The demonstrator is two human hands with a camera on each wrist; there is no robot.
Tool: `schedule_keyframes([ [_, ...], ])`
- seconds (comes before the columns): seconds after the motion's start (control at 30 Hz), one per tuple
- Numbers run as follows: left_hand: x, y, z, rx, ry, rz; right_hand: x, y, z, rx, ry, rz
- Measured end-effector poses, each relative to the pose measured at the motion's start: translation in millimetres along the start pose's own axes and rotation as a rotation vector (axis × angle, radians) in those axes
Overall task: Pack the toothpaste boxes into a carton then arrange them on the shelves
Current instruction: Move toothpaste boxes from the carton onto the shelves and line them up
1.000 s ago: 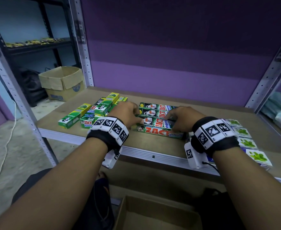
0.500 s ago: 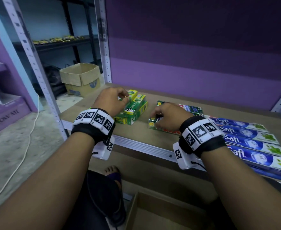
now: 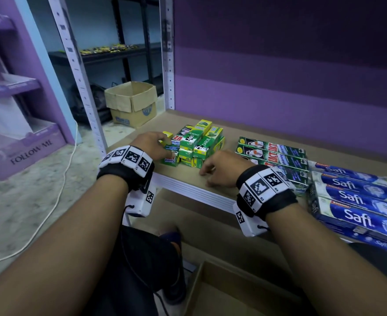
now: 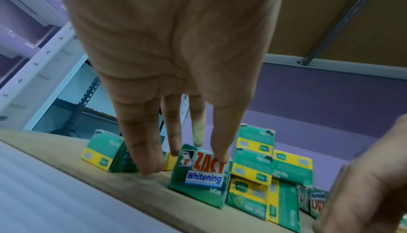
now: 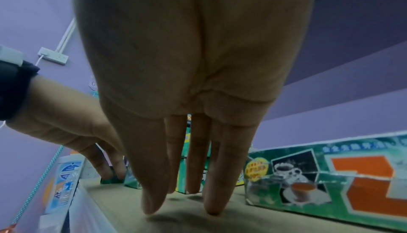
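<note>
Left hand (image 3: 152, 144), fingers straight, is touching the small Zact box (image 4: 203, 172) at the 9 o'clock edge of the small-box pile (image 3: 198, 144). Right hand (image 3: 221, 168), fingers extended and holding nothing, is resting fingertips on the shelf (image 3: 188, 176) at the pile's 5 o'clock. Long Zact boxes (image 3: 272, 151) are lying at 3 o'clock; the carton (image 3: 210, 293) is sitting below.

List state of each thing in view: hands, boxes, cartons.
left hand: open, fingers straight, touching the small Zact Whitening box
right hand: open, fingertips on the shelf board, holding nothing
small Darlie and Zact boxes: piled loosely
long Zact boxes: flat, side by side
Safi boxes: flat, stacked
carton on floor: flaps open
</note>
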State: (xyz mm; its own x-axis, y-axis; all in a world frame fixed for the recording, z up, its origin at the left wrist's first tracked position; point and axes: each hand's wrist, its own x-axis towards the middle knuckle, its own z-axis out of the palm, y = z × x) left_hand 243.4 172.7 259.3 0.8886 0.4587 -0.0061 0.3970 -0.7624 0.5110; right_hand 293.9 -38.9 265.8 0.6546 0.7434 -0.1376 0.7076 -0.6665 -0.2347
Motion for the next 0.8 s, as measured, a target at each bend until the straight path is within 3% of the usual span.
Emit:
schedule_keyframes([
  [0.13,1.0,-2.7,0.6,-0.064,-0.046,-0.004,1.0,0.8,-0.1,0.008,-0.013,0.017],
  [0.4,3.8,-3.0,7.1,-0.156,0.013,-0.023,-0.8,2.3,2.4,0.019,0.0,0.036],
  [0.8,16.2,-13.2,1.4,-0.523,0.273,-0.155,-2.2,4.7,5.2,0.049,-0.009,0.029],
])
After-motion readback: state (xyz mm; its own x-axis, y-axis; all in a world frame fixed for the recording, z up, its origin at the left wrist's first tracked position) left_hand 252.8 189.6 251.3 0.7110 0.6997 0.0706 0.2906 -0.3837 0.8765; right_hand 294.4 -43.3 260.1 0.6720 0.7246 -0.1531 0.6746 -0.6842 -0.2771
